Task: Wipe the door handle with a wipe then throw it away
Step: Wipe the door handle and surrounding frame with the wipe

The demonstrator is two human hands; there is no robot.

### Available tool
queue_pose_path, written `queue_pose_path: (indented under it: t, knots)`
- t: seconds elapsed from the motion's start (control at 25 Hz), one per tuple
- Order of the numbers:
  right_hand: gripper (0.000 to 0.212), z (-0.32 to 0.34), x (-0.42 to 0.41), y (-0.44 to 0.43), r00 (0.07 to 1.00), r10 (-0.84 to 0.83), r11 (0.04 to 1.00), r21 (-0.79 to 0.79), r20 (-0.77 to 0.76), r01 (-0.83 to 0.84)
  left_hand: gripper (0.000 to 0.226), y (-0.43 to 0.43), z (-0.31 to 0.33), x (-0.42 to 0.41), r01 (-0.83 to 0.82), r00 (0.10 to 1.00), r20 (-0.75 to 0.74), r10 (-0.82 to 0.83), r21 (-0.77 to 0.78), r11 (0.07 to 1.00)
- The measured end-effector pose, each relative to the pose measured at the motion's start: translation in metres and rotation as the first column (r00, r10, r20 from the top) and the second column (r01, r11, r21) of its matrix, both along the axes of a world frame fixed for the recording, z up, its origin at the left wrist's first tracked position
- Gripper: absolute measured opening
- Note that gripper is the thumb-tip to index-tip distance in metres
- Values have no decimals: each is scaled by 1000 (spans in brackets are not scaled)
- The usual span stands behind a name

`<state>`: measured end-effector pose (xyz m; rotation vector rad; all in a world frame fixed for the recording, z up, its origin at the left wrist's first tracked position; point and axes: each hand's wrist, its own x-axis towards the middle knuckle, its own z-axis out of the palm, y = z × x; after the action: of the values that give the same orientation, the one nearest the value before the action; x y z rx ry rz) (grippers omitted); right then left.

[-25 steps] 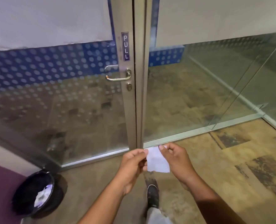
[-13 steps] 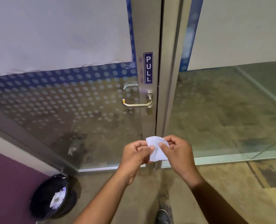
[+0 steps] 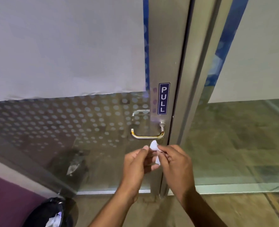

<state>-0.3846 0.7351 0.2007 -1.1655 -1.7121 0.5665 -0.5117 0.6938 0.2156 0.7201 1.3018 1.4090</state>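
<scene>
**Crumpled wipe pinched just under the handle**

Small white crumpled wipe pinched between both hands: left hand with fingers curled, thumb tip against the wipe's left edge; right hand closed on its right side, a strip trailing down between the palms. Held just below the curved metal door handle, not touching it. Handle mounted on a brushed-metal door frame under a blue "PULL" sticker. Dotted frosted glass panel to the left. Brown mottled floor below. Black round waste bin at lower left, holding white scraps.
</scene>
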Motion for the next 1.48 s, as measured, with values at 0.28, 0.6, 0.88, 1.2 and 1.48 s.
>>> queue_pose_path:
  t: [0.28,0.6,0.88,1.2,1.48]
  knots:
    - [20,73,-29,69,956,-240,902,324,-172,285,34,47,69,-79,125,492,-759,426,546,829]
    - [24,93,-70,122,927,-357,770,526,-114,361,57,99,118,-144,302,-60,-770,635,593,747]
    - [28,62,-65,119,944,-327,783,568,30,253,81,118,105,-150,287,-196,-766,611,551,783]
    - [23,66,-76,119,945,-306,786,591,116,182,84,142,88,-160,280,-343,-726,596,526,803]
    - [20,79,-70,131,927,-374,761,563,-25,322,86,150,84,-161,267,-365,-709,603,541,798]
